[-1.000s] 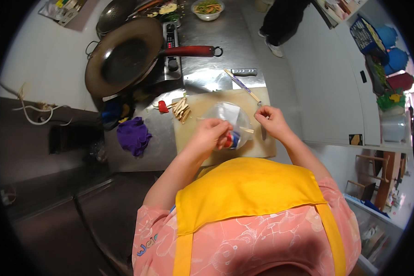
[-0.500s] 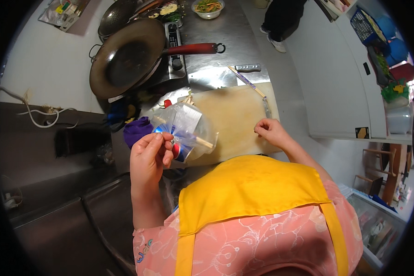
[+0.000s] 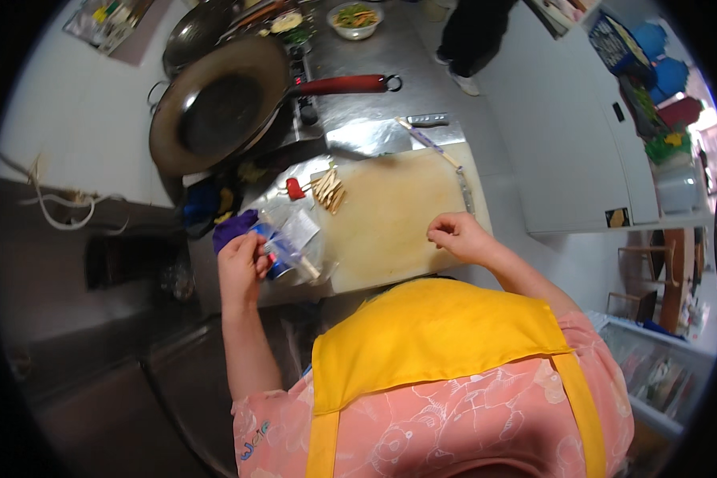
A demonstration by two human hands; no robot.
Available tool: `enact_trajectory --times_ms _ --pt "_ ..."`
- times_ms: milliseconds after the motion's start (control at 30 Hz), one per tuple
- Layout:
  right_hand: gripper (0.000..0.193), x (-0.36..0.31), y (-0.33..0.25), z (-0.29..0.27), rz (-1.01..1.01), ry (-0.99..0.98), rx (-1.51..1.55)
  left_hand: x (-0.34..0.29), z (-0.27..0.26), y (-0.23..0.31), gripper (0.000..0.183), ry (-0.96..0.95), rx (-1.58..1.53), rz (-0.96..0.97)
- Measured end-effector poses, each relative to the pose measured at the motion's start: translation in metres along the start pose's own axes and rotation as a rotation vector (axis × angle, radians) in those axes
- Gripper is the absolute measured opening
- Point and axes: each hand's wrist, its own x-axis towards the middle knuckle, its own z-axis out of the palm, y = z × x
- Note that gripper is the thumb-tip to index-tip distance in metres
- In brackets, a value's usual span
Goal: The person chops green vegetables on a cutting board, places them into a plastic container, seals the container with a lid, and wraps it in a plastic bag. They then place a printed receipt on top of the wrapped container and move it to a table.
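My left hand point(image 3: 244, 263) is closed, its fingertips pinching the gathered end of a clear plastic bag point(image 3: 321, 252). Through the bag show a blue and red can point(image 3: 277, 266), a white rectangular piece point(image 3: 300, 229) and a pale wooden stick. The bag rests by the left edge of the cutting board point(image 3: 398, 191), beside a bunched purple cloth point(image 3: 235, 229). Over the board's right side is my right hand point(image 3: 464, 237), fingers curled together with nothing visible in them. Thin pale strips point(image 3: 328, 190) lie at the board's upper left, next to a red pepper piece point(image 3: 295, 188).
A large wok point(image 3: 223, 107) with a red handle sits on the stove at the upper left. A black-handled knife point(image 3: 428, 120) and a slim purple and cream stick point(image 3: 426, 139) lie beyond the board. Farther back stands a bowl of cut vegetables point(image 3: 355, 19). Another person's legs point(image 3: 474, 40) are nearby.
My left hand and the bag have moved left and lower onto the counter, uncovering the pale strips and red pepper piece. My right hand has shifted slightly left.
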Motion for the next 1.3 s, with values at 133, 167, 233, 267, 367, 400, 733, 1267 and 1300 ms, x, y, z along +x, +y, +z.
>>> enact_trajectory --times_ms 133,167,233,267,367,400,733,1267,1300 --pt "0.015 -0.034 -0.072 0.004 -0.042 -0.085 0.081 0.015 -0.011 0.011 0.031 0.015 0.415 0.002" --pt "0.015 -0.050 -0.094 -0.001 -0.188 -0.174 0.129 0.019 -0.012 0.010 0.030 -0.044 0.437 -0.015" --pt "0.019 -0.085 -0.138 -0.018 -0.552 -0.340 0.125 0.027 -0.013 0.002 0.025 -0.165 0.528 0.054" --pt "0.032 -0.100 -0.157 -0.021 -0.695 -0.429 0.185 0.031 -0.013 -0.003 0.026 -0.170 0.595 0.061" --pt "0.049 -0.143 -0.196 -0.029 -1.097 -0.648 0.452 0.046 -0.012 -0.019 0.030 -0.072 0.872 0.277" --pt "0.051 -0.149 -0.203 -0.027 -1.229 -0.668 0.454 0.047 -0.009 -0.025 0.025 -0.033 0.993 0.561" --pt "0.010 -0.297 -0.134 -0.072 -0.739 0.451 0.587 -0.034 0.132 0.004 0.060 0.315 1.271 0.709" --pt "0.044 -0.712 0.049 -0.110 -0.314 2.074 -0.110 -0.315 0.511 -0.235 0.047 -1.233 1.022 0.983" --pt "0.041 -0.738 0.051 -0.101 -0.318 2.185 -0.088 -0.333 0.522 -0.245 0.047 -1.330 0.987 0.968"
